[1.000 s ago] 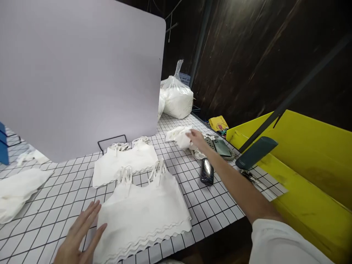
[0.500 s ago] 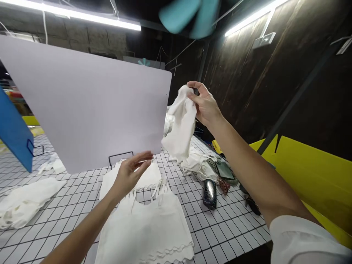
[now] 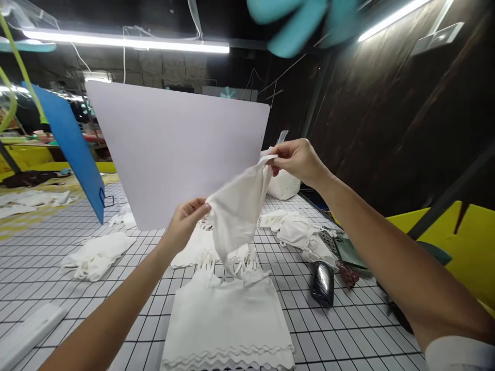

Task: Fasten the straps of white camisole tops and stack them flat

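A white garment point(image 3: 237, 211) hangs stretched between my two hands, its lower edge drooping over a stack of flat white camisole tops point(image 3: 228, 314) with thin straps and wavy hems. My left hand point(image 3: 189, 219) pinches one corner of the garment. Higher and to the right, my right hand point(image 3: 299, 159) grips its upper edge between thumb and fingers. Behind the garment, more white tops point(image 3: 189, 250) lie on the table, partly hidden.
A large white board point(image 3: 178, 149) stands behind, with a blue board point(image 3: 71, 144) to its left. Crumpled white garments point(image 3: 98, 252) lie left and another pile point(image 3: 297, 232) right. A shiny black case point(image 3: 322, 284) sits on the grid-patterned table point(image 3: 143, 314); yellow panels point(image 3: 444, 237) edge the right.
My right hand has brought the garment down over the stack. My left hand, free before, now holds its other corner, and the garment is spread out. The view has swung left.
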Available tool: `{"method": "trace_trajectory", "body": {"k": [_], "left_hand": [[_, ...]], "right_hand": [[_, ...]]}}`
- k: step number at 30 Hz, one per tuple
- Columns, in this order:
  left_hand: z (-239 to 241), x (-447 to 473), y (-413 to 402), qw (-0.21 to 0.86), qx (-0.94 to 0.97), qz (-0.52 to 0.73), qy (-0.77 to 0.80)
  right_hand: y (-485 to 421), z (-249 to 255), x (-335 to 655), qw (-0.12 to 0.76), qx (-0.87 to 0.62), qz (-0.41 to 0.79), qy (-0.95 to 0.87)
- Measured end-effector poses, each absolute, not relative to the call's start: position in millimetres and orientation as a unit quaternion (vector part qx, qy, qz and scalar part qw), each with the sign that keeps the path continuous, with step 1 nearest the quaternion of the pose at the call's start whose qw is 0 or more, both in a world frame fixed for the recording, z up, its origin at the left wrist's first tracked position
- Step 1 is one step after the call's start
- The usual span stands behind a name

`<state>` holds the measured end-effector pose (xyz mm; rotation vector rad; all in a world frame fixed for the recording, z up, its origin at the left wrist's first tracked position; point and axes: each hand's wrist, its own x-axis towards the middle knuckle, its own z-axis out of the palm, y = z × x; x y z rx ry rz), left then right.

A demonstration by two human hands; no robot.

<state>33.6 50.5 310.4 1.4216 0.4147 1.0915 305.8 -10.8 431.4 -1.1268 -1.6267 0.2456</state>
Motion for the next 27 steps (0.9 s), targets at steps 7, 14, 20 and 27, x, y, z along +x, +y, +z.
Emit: {"method": "trace_trajectory", "body": {"k": [7, 14, 20, 27], "left_hand": [[336.3, 5.0, 74.4, 0.656, 0.540, 0.478, 0.221], [337.3, -11.6, 91.8, 0.653, 0.586, 0.400, 0.265], [350.2, -21.2, 91.8, 0.602, 0.643, 0.398, 0.256], [359.5, -23.9, 88.1, 0.554, 0.712, 0.346, 0.259]], "right_hand": [[-7.2, 393.8, 314.4, 0.587, -0.461, 0.335, -0.575], [-8.3, 371.4, 308.6, 0.555, -0.465, 0.444, -0.528], [-14.9, 362.4, 314.2, 0.497, -0.457, 0.431, -0.599], [-35.0, 370.9, 295.1, 0.457, -0.472, 0.429, -0.621]]}}
